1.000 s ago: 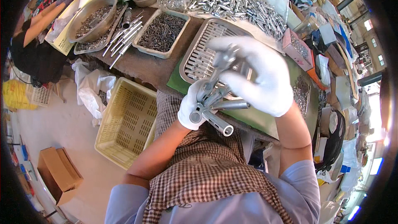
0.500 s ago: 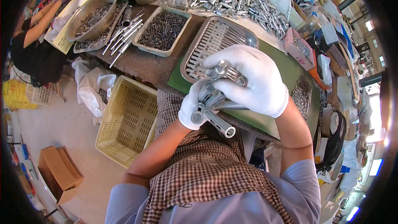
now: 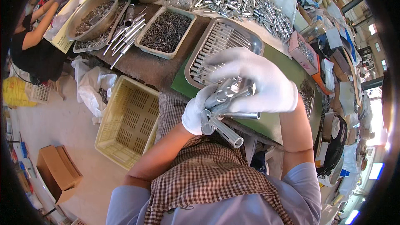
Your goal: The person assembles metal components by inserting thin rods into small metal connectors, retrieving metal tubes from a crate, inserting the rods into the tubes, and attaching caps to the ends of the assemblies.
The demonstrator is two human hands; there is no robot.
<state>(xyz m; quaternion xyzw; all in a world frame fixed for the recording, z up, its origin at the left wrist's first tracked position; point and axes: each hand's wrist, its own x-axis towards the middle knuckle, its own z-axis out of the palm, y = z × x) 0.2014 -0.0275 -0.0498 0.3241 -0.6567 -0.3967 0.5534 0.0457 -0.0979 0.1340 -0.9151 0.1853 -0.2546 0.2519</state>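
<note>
My left hand (image 3: 196,111), in a white glove, grips a bundle of short silver metal tubes (image 3: 225,118) whose open ends point toward me. My right hand (image 3: 257,84), also gloved in white, lies over the top of the bundle with its fingers closed on the upper tubes. Both hands hover above the near edge of a green mat (image 3: 291,75). Just beyond them sits a metal tray (image 3: 223,37) with silver parts laid in rows.
A yellow plastic crate (image 3: 129,121) stands on the floor to my left. On the bench lie a tray of dark screws (image 3: 166,31), a metal bowl (image 3: 93,12), loose rods (image 3: 125,33) and a heap of silver sleeves (image 3: 243,2). Another person (image 3: 35,41) works at far left. A cardboard box (image 3: 56,173) sits on the floor.
My right hand came down from above the tray onto the tube bundle and now closes on it. The left hand has stayed put with the bundle.
</note>
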